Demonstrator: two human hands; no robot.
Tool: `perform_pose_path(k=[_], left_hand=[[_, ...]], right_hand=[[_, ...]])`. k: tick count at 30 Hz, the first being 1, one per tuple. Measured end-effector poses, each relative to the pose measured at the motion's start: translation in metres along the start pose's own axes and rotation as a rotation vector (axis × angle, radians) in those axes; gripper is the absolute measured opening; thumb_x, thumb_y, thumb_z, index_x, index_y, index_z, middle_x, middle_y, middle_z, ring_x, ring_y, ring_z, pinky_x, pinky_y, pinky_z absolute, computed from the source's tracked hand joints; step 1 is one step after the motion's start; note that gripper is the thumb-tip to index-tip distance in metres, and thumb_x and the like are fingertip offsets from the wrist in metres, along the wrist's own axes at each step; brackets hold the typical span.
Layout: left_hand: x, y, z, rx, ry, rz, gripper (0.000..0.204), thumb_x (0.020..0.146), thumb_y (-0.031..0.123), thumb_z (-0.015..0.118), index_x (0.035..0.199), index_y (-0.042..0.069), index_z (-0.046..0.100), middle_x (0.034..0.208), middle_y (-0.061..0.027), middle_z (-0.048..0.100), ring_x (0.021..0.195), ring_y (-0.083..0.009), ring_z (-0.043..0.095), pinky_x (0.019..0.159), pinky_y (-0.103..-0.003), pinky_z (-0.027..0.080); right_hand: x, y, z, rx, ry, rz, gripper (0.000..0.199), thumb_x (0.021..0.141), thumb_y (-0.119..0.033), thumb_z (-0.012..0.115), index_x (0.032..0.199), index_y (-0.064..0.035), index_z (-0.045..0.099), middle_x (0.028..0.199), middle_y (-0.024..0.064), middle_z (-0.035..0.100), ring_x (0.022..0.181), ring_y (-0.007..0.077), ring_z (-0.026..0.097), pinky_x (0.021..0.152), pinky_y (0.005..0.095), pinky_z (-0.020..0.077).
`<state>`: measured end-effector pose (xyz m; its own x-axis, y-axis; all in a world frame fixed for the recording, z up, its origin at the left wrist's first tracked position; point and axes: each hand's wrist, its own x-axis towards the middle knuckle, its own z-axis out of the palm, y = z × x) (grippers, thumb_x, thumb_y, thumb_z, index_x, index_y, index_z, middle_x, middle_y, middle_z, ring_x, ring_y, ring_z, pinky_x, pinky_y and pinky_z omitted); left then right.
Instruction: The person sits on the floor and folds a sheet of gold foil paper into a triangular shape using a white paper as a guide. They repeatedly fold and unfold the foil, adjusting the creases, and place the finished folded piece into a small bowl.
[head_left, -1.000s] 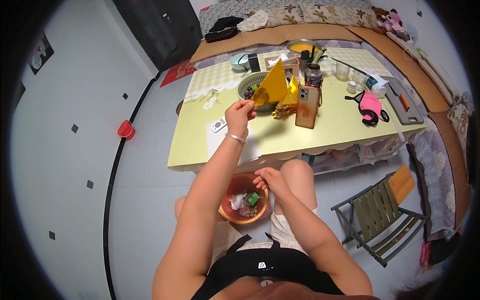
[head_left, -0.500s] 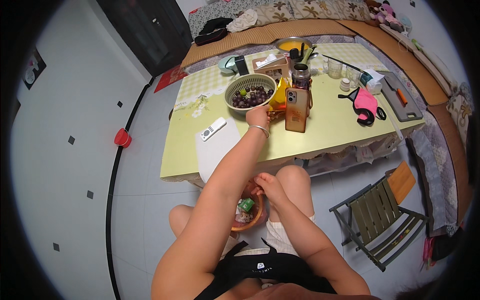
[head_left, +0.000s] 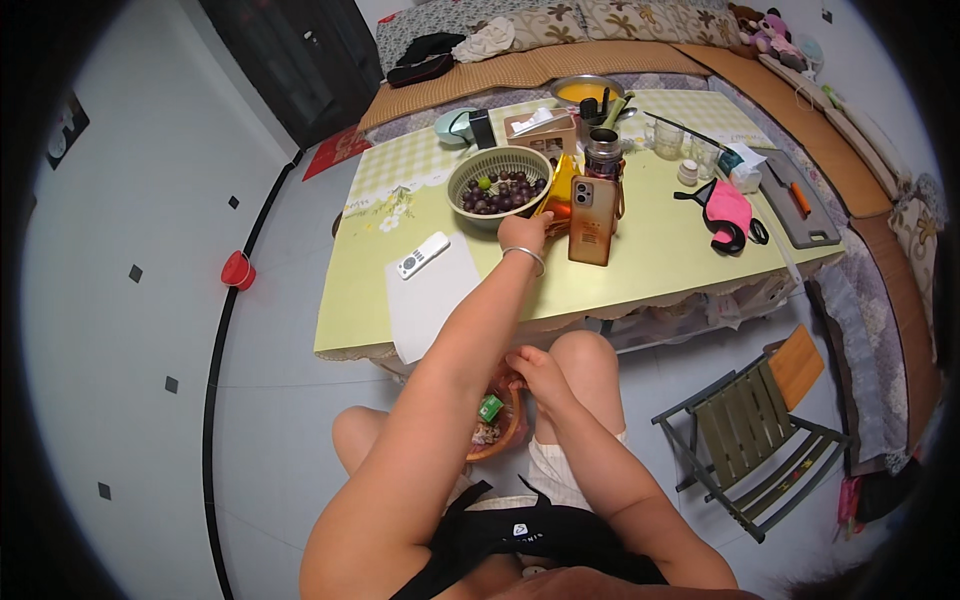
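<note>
Gold foil [head_left: 563, 190] lies at the left hand [head_left: 521, 234], grasp indeterminable; avoid nudging the adjacent phone [head_left: 592, 225]. Right hand [head_left: 540, 376]: grasp also indeterminable.

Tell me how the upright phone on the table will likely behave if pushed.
The phone would probably tip, since it stands on its short edge in front of the flask. It looks rigid, being a flat slab, and its smooth-looking back may prove slippery.
</note>
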<state>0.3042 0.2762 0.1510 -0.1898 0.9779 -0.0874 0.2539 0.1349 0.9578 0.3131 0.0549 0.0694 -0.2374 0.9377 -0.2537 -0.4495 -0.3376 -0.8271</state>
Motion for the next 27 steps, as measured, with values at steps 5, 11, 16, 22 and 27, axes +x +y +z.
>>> perform_pose_path(k=[5, 11, 16, 22, 27], left_hand=[[0.001, -0.021, -0.052, 0.164, 0.001, 0.261, 0.037, 0.081, 0.034, 0.080, 0.075, 0.001, 0.064, 0.062, -0.0042, 0.062, 0.051, -0.0117, 0.056, 0.051, -0.030, 0.047], [-0.041, -0.055, -0.173, 0.413, -0.223, 0.572, 0.020, 0.083, 0.020, 0.074, 0.087, 0.001, 0.068, 0.067, -0.0068, 0.064, 0.060, -0.0143, 0.061, 0.058, -0.029, 0.050], [-0.080, -0.107, -0.266, 0.703, -0.122, 0.811, 0.031, 0.074, 0.027, 0.080, 0.092, 0.005, 0.068, 0.090, -0.0130, 0.067, 0.086, -0.0306, 0.064, 0.077, -0.041, 0.051], [-0.107, -0.130, -0.297, 0.856, -0.101, 0.999, 0.037, 0.067, 0.024, 0.082, 0.094, 0.005, 0.065, 0.099, -0.0120, 0.066, 0.095, -0.0309, 0.061, 0.082, -0.042, 0.050], [-0.092, -0.133, -0.306, 0.889, -0.262, 0.842, 0.033, 0.069, 0.024, 0.081, 0.093, 0.006, 0.068, 0.106, -0.0119, 0.067, 0.098, -0.0316, 0.062, 0.084, -0.042, 0.051]], right_hand=[[0.008, 0.012, 0.002, -0.006, -0.055, 0.005, 0.018, 0.101, -0.015, 0.053, 0.106, -0.0015, 0.063, 0.087, 0.0096, 0.070, 0.069, 0.0112, 0.063, 0.060, 0.0210, 0.0480], [0.013, 0.018, 0.000, -0.052, -0.072, 0.012, 0.018, 0.101, -0.015, 0.053, 0.107, -0.0011, 0.062, 0.087, 0.0093, 0.071, 0.068, 0.0109, 0.064, 0.060, 0.0204, 0.0486], [0.013, 0.019, 0.012, -0.136, -0.076, 0.044, 0.017, 0.101, -0.015, 0.053, 0.107, -0.0017, 0.063, 0.087, 0.0081, 0.071, 0.069, 0.0098, 0.064, 0.061, 0.0203, 0.0486], [0.019, 0.021, 0.032, -0.207, -0.039, 0.061, 0.017, 0.101, -0.014, 0.054, 0.109, -0.0019, 0.063, 0.088, 0.0071, 0.071, 0.071, 0.0100, 0.064, 0.062, 0.0206, 0.0487], [0.027, -0.031, 0.078, -0.335, -0.144, 0.008, 0.018, 0.101, -0.012, 0.053, 0.110, -0.0015, 0.064, 0.090, 0.0059, 0.070, 0.075, 0.0094, 0.063, 0.067, 0.0208, 0.0493]])
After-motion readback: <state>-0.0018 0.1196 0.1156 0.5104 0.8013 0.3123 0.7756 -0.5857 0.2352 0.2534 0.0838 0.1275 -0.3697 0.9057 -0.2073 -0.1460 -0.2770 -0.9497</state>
